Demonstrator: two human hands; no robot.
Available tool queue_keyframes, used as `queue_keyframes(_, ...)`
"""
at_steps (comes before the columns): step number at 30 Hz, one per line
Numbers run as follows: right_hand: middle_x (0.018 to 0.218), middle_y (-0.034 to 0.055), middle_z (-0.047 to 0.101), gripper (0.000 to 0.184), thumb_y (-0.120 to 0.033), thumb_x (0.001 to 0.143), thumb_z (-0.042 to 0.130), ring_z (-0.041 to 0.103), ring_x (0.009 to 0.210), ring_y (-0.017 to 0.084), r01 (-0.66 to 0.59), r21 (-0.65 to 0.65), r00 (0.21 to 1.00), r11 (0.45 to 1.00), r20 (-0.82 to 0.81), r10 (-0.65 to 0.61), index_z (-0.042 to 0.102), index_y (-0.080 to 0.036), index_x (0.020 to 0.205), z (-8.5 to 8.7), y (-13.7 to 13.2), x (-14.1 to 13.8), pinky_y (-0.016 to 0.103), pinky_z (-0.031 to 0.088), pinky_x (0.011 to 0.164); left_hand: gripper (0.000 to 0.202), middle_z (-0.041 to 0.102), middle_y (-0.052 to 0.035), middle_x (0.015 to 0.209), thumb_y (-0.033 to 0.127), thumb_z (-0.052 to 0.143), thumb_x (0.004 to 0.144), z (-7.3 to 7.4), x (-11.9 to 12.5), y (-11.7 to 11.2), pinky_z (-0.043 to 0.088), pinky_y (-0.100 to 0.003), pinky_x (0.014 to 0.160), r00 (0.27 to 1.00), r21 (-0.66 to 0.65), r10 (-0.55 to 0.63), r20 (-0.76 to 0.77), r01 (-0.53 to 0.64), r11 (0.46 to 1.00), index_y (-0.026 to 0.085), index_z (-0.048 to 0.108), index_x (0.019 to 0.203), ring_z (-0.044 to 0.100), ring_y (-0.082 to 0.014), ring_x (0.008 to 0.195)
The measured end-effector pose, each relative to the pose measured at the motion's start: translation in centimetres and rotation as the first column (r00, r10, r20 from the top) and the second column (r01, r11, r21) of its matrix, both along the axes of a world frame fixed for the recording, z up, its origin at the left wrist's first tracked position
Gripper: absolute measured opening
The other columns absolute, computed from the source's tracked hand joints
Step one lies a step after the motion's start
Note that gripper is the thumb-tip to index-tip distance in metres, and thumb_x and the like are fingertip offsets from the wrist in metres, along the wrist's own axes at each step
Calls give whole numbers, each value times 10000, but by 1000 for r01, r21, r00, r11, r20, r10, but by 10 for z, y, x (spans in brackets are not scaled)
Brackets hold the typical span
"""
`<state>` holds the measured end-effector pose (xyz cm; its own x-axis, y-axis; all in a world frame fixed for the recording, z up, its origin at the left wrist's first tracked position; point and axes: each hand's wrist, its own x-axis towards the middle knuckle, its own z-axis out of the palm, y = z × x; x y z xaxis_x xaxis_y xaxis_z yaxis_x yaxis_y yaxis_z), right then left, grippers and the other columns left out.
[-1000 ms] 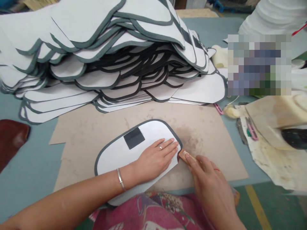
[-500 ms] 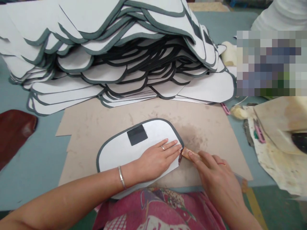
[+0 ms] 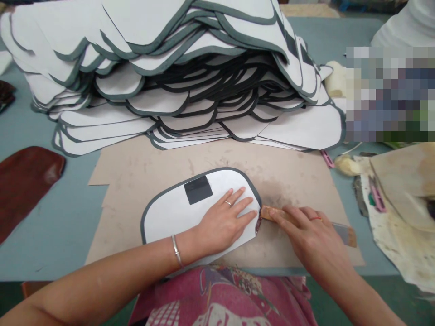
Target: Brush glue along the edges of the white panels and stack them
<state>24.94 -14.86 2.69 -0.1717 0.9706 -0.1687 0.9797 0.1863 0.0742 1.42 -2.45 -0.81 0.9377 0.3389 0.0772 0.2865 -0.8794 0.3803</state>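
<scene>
A white panel (image 3: 173, 222) with a rounded dark grey border lies on the board in front of me. A black square patch (image 3: 198, 189) sits near its upper edge. My left hand (image 3: 227, 222) lies flat on the panel's right part, fingers spread. At the panel's right edge, a short dark reddish-brown strip (image 3: 258, 223) shows. My right hand (image 3: 306, 231) grips a flat tool (image 3: 268, 213) whose tan end touches that edge beside the left fingertips. The tool's grey, tan-tipped other end sticks out behind the hand; its middle is hidden by my fingers.
A large heap of similar white panels (image 3: 176, 102) spans the back of the table. Beige board (image 3: 136, 158) lies under the work. Brown leather (image 3: 30, 185) rests at left. On the right are pink-handled snips (image 3: 378, 195), stained cloth (image 3: 390, 244) and a cream roll (image 3: 335, 79).
My left fingers have spread wider on the panel. The right hand has shifted slightly right, its tool turned flatter, with more of the rear end showing. The whole view has moved a little left.
</scene>
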Motion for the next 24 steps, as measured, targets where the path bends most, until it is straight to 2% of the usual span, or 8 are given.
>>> queue_keyframes(6,1276,23,625,602,-96,903,584,526,1026,251,-53,15,998,998,-21,54,527,-373,1434,-3,17,7,416,422,865,367,507,-130,1490,231,428,1047,-6,3,1,356,-432,1230,996,8,77,44,-78,997,119,548,1375,391,-266,1460)
queue_keyframes(8,1272,28,625,585,-91,902,580,521,1016,254,-71,27,997,997,-17,72,544,-358,1421,-4,24,9,416,415,858,361,524,-100,1480,236,442,1041,-4,3,1,332,-486,1238,995,-7,93,42,-93,996,147,557,1372,331,-298,1490)
queue_keyframes(10,1264,32,626,584,-82,891,584,514,1000,256,-92,36,996,995,-15,92,555,-347,1411,-4,32,9,411,408,844,360,540,-66,1469,237,453,1032,-1,2,1,263,-587,1245,992,-27,123,30,-122,992,188,561,1372,239,-343,1523)
queue_keyframes(12,1247,34,628,583,-83,885,590,508,978,253,-108,42,994,993,-19,109,559,-343,1406,-5,43,9,404,399,833,371,535,-61,1475,242,459,1022,0,2,0,209,-641,1244,988,-41,151,19,-150,988,205,552,1379,190,-358,1535)
queue_keyframes(16,1195,29,635,543,-140,947,539,505,925,236,-109,80,993,991,-30,112,527,-395,1426,-7,74,4,389,379,811,475,367,-201,1580,299,495,999,-4,3,0,301,-519,1246,970,-39,239,37,-238,970,74,473,1416,275,-311,1517)
queue_keyframes(19,1201,29,628,502,-186,991,480,514,930,234,-82,119,995,989,-47,88,512,-426,1431,-8,93,0,389,373,806,466,308,-215,1606,307,503,996,-6,2,2,331,-499,1233,957,-29,284,55,-283,959,77,482,1402,254,-307,1526)
queue_keyframes(22,1189,38,626,480,-198,996,475,526,919,227,-35,126,996,991,-80,45,520,-416,1421,-11,85,-2,381,384,800,408,323,-161,1614,309,531,990,-6,0,10,249,-581,1248,964,-29,264,36,-263,964,140,539,1361,151,-337,1550)
queue_keyframes(24,1179,52,627,478,-196,986,492,536,921,228,23,121,994,992,-105,-11,519,-379,1426,-15,60,-4,375,399,793,340,369,-113,1600,285,529,1000,-5,0,17,222,-565,1261,987,-46,158,26,-157,987,179,575,1320,180,-306,1548)
